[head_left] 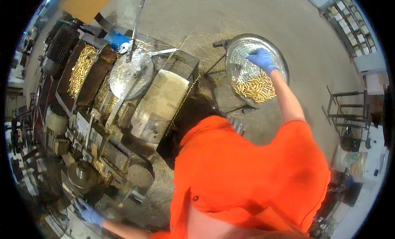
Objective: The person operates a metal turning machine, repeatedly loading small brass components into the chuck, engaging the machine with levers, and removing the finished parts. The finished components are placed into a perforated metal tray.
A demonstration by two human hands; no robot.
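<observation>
R hand (261, 60) in tray (235, 53) — brass pcs (254, 87)

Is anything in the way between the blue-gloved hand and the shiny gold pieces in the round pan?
Nothing visible is. The right hand rests inside the perforated round pan, just above the heap of brass pieces, with only bare pan surface between them.

The perforated metal tray (238, 60) is gleaming bright, holding shiny brass casings (255, 88). Both hands are wearing matt blue rubbery gloves (261, 60). The orange shirt (247, 169) is looking like soft cloth.
</observation>
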